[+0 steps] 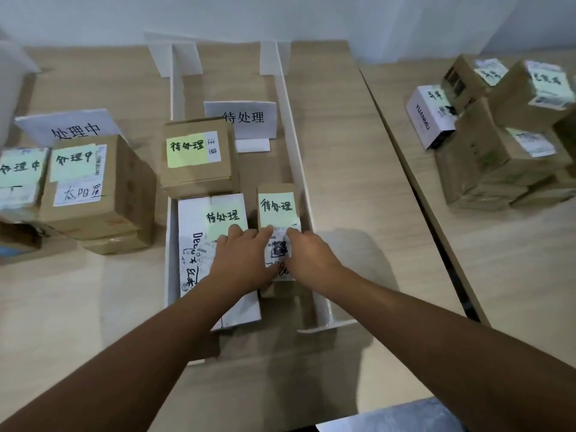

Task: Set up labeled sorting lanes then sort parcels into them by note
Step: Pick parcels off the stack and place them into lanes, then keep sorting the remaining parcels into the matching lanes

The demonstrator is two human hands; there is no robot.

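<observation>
A makeshift parcel-sorting station in a plain, office-like room; two light wood benches [343,151] stand side by side against a bare white wall [280,14]; white board dividers [293,126] mark out lanes, each with a handwritten standing sign [241,118]; labelled cardboard parcels [486,141] are stacked far right.
</observation>
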